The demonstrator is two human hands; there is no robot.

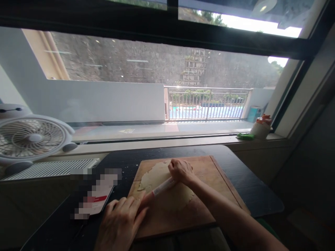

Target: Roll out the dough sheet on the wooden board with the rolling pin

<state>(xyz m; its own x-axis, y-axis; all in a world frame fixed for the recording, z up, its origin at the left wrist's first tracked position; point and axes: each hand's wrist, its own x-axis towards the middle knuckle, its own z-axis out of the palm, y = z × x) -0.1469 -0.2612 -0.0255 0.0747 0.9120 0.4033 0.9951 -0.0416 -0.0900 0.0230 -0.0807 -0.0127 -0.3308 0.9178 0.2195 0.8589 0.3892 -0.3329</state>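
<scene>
A flat sheet of pale dough (154,176) with an uneven edge lies on a wooden board (204,167). Across it, slanting from lower left to upper right, rests a rolling pin (162,186) whose middle looks whitish with flour. My left hand (121,216) is closed round the near left end, by the board's left edge. Round the far right end, above the dough, my right hand (181,170) is wrapped with its fingers curled. Both ends of the pin are largely hidden by the hands.
The board lies on a dark table (235,167). A phone (98,200), partly blurred out, is left of the board. Beyond stand a white fan (35,137) at left and a whitish container with an orange top (261,127) on the window sill, beside a green cloth-like item (245,136).
</scene>
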